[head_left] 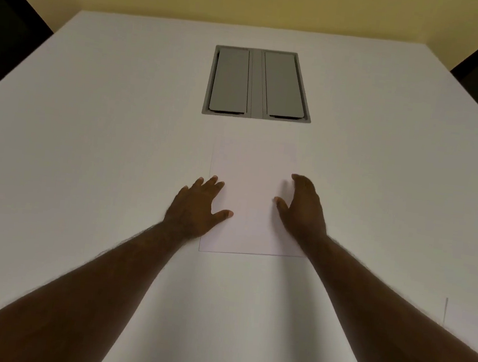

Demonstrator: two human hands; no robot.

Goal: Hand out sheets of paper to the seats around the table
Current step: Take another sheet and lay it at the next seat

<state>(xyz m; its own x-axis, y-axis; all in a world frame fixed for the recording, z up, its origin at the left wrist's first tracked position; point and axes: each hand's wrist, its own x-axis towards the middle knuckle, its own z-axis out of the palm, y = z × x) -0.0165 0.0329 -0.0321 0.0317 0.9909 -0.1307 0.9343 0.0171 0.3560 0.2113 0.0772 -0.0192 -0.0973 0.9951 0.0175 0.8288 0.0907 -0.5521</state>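
While the paper (249, 200) lies flat mid-counter (88, 134), our left hand (199, 206) and right hand (302, 212) rest with fingers (212, 182) spread, gripping nothing; we should pin one edge and peel a single sheet.

Paper (252, 200) on table (88, 134), before hatch (259, 85)
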